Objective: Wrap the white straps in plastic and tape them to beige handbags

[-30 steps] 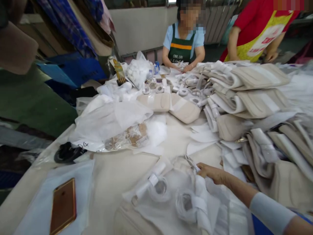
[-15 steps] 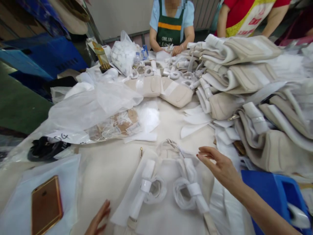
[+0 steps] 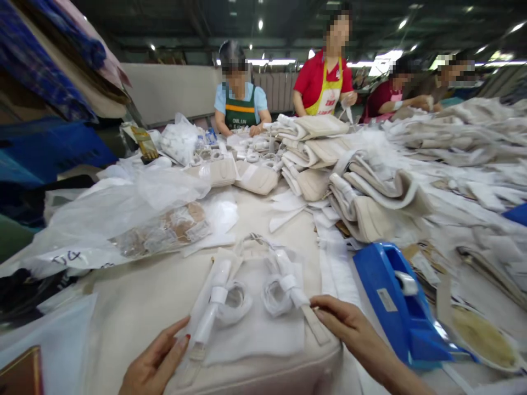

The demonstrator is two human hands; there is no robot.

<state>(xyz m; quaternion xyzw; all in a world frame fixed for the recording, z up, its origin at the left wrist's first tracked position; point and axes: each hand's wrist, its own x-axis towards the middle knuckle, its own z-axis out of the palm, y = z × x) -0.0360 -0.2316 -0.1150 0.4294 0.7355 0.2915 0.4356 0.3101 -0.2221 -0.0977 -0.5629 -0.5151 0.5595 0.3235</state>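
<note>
At six o'clock, a beige bag (image 3: 263,378) is being flanked, its straps (image 3: 207,325) already wrapped, its front left bare. The left hand (image 3: 154,359) is being held fingers nearly together; whether a strap end (image 3: 316,329) is being pinched by the right hand (image 3: 349,330) cannot be told.

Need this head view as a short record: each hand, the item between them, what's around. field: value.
left_hand: open, beside the left wrapped strap; contact unclear
right_hand: fingertips at the lower end of the right wrapped strap; grip unclear
item: beige bag, white sheet on top, under the straps
right_side: blue tape dispenser
left_side: phone, cut off by the frame; clear plastic bag
behind: stacked beige pieces
across_table: co-worker in green apron
</note>
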